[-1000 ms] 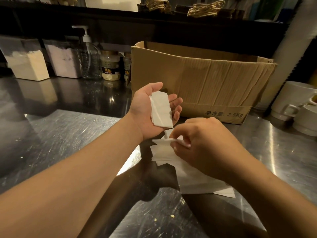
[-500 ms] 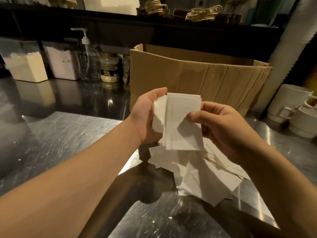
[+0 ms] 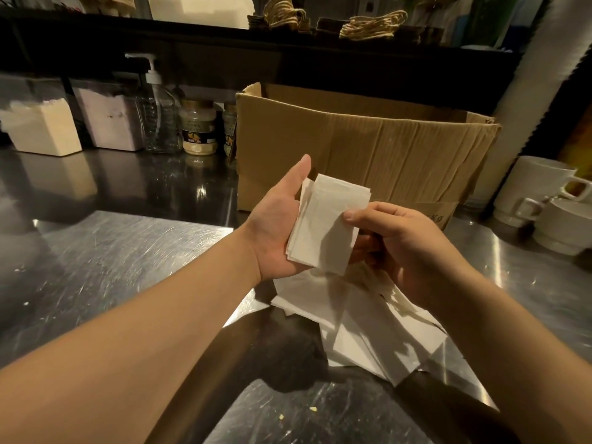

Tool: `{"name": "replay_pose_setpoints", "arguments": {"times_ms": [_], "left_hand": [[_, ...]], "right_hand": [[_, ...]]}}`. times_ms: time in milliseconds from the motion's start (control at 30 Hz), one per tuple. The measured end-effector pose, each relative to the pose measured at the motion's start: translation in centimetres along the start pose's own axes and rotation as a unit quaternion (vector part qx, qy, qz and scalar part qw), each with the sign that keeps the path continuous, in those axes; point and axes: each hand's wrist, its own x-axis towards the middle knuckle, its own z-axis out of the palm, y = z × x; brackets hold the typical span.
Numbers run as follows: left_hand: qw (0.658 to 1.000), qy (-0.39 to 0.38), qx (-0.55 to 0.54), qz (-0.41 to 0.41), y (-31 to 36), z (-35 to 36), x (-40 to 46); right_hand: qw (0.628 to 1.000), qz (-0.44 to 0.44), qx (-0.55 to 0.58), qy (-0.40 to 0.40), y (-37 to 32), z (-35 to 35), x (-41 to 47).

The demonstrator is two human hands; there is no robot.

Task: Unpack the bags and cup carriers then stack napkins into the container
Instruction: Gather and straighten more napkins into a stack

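A small stack of white napkins (image 3: 326, 225) lies across the palm of my left hand (image 3: 275, 225), whose thumb points up beside it. My right hand (image 3: 403, 248) pinches the stack's right edge with thumb on top and fingers underneath. Below both hands a loose pile of white napkins (image 3: 362, 328) is spread on the steel counter (image 3: 112, 251). An open brown cardboard box (image 3: 368, 149) stands just behind my hands.
At the back left stand two clear bins of powder (image 3: 45, 126), a pump bottle (image 3: 160, 116) and jars (image 3: 198, 126). White mugs (image 3: 544, 200) sit at the right edge. A dark shelf above holds paper bags with twine handles (image 3: 371, 24).
My right hand lifted napkins from the pile and laid them onto the one in my left palm. The stack now sits flatter in the left hand, and the view has shifted slightly.
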Motion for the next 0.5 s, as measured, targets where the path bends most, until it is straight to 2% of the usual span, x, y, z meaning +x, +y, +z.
{"name": "replay_pose_setpoints", "arguments": {"times_ms": [133,234,267,367,434,500], "left_hand": [[1.0,-0.006,0.013,-0.002,-0.2,0.7,-0.3],[0.999,-0.001,-0.015,-0.03,-0.3,0.8,-0.2],[0.999,-0.005,-0.019,-0.04,-0.3,0.8,-0.2],[0.998,-0.02,-0.033,-0.052,-0.7,0.4,0.3],[0.997,-0.041,-0.04,-0.047,-0.9,0.5,0.4],[0.997,-0.054,-0.04,-0.046,-1.0,1.0,0.2]], "right_hand": [[1.0,-0.017,-0.022,0.006,0.6,0.3,0.0],[0.977,-0.098,-0.175,0.066,1.3,0.2,0.8],[0.964,-0.141,-0.215,0.064,1.4,0.0,0.9],[0.917,-0.234,-0.321,-0.026,1.3,-0.5,0.7],[0.88,-0.245,-0.401,-0.072,1.1,-0.4,0.2],[0.869,-0.224,-0.431,-0.09,1.0,-0.2,0.0]]}}
